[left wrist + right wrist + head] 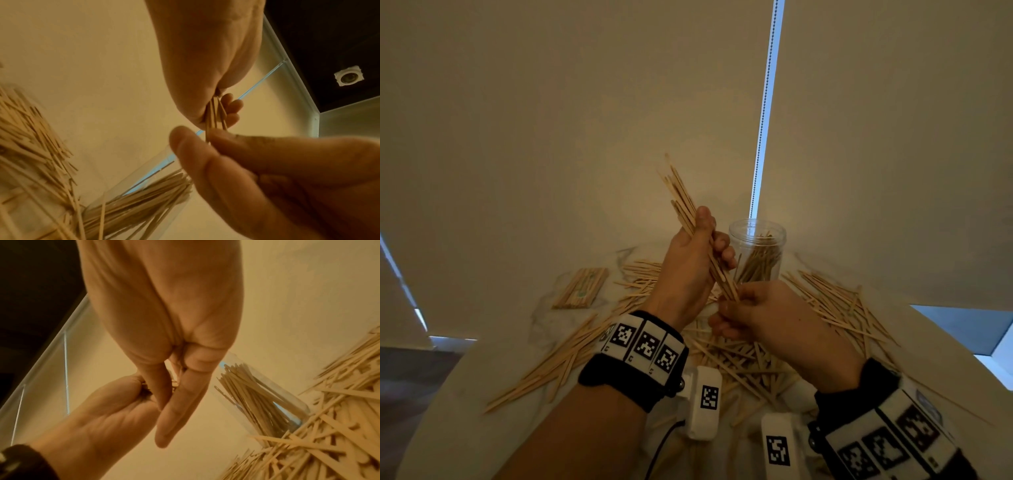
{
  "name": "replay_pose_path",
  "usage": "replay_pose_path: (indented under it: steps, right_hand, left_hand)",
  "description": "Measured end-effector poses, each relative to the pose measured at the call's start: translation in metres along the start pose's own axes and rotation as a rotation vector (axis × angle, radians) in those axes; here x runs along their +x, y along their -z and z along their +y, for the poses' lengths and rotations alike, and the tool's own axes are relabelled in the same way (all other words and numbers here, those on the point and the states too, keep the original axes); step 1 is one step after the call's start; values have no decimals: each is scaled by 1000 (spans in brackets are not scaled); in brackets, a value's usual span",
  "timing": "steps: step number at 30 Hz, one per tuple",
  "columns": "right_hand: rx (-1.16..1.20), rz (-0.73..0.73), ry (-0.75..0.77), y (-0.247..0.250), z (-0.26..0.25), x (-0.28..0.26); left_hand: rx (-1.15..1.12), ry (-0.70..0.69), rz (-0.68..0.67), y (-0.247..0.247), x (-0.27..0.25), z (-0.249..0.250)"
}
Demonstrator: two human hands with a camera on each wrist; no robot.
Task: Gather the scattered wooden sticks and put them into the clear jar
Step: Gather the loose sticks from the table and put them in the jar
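Beyond the right hand (767, 311) stands the clear jar (756, 250), partly filled with sticks. Loose wooden sticks (753, 359) litter the table (448, 428) beneath both hands. Left hand (688, 263) grips a bundle of sticks (681, 195); right fingers pinch its lower end. A packet of sticks (580, 287) lies left of the left hand; no writing legible.

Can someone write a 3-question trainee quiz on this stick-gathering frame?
1. True or false: the clear jar already holds some sticks.
2. Which hand grips the bundle of sticks mid-length: A left hand, B right hand?
3. Fill in: the right hand's fingers pinch the bundle's ____ end.

Key: 1 true. 2 A. 3 lower. Scattered sticks lie around the jar on the table.
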State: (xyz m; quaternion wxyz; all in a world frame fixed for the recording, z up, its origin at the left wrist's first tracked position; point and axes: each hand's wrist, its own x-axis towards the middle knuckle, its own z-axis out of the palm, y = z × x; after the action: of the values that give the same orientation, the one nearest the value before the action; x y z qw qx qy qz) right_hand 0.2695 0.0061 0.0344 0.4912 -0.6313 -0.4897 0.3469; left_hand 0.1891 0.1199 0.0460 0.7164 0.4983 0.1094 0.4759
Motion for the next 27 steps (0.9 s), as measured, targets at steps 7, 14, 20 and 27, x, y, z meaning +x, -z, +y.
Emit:
replay_pose_path:
  steps: [7,14,20,27]
  right_hand:
    - [-429,133,104,5,2,-4]
    - [-163,569,157,25,-9,-2]
    - [-473,406,133,20,1,1]
    - [-790,319,128,19,10,1]
  left_hand:
    - [162,149,-105,9,-1,2]
    - [1047,419,-433,27,-8,1]
    - [1377,355,-591,8,-12,-2]
    - [1628,287,-698,-1,-18,-6]
